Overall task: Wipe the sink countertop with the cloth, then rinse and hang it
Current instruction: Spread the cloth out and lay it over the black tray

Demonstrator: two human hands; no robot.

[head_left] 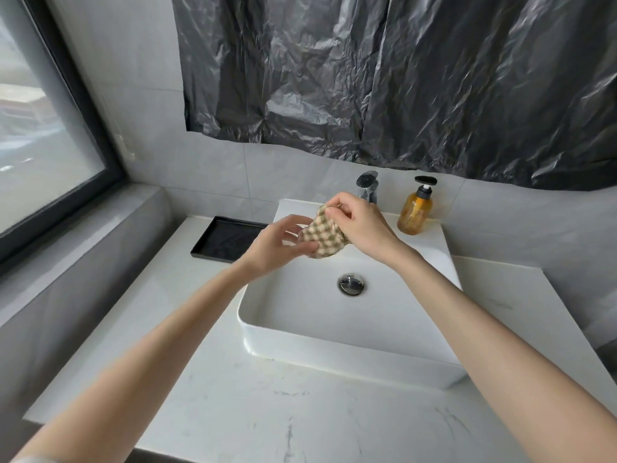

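Both hands over sink [350, 359], holding bunched cloth [323, 236] (checked, beige-green) above basin, below tap [368, 186]. Left hand [274, 246] pinches cloth's left edge, fingers curled. Right hand [359, 221] grips top corner between thumb and fingers. Soap bottle [415, 208] on sink's back rim, right of tap. Black tray [224, 240] on counter [233, 406], left of sink.
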